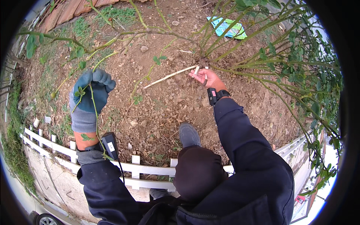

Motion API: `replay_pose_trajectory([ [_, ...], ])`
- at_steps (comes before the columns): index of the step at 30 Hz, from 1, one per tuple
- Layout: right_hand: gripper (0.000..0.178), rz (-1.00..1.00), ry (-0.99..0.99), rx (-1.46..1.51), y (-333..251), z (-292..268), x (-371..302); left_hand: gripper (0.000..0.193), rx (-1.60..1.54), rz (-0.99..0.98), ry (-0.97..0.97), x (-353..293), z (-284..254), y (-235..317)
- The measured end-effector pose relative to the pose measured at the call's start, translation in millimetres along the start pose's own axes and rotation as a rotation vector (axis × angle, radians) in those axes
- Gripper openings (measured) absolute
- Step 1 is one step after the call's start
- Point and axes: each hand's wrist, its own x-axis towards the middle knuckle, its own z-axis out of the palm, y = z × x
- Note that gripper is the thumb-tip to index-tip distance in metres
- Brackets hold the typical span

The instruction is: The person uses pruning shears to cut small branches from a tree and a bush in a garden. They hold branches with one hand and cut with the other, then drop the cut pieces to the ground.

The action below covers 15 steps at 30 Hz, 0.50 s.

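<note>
My left hand (90, 98), in a blue-grey work glove, is closed with its fingers curled round a thin green stem (96, 116). Leaves hang from that stem below the glove, beside my wrist. Bare and turned partly palm up, my right hand (212, 78) is closed on a small hand tool with white handle parts (196, 70); its working end cannot be made out. A pale bare stick (170, 76) runs across the soil up to the right fingers; whether they touch it I cannot tell. Just beyond lies the base of the shrub (203, 62).
Long green branches (262, 71) spread at the right, and one branch (150, 29) crosses the far side. A blue-green packet (227, 28) lies on the soil. A white picket fence (150, 170) runs close behind my shoe (189, 135). Roof tiles (69, 13) lie far left.
</note>
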Motion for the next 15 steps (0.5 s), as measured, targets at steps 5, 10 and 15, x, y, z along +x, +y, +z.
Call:
replay_pose_trajectory([
  [5,0.030,-0.009,0.083,-0.218,-24,-15,3,0.025,0.081,0.018,0.045,-9,-3,-2],
  [10,0.030,0.058,0.039,-0.237,-39,0,9,0.024,-0.034,-0.025,-0.017,-5,-2,-7],
  [15,0.024,-0.039,0.018,-0.129,-8,28,2,0.026,0.045,0.008,0.037,-8,1,-8],
])
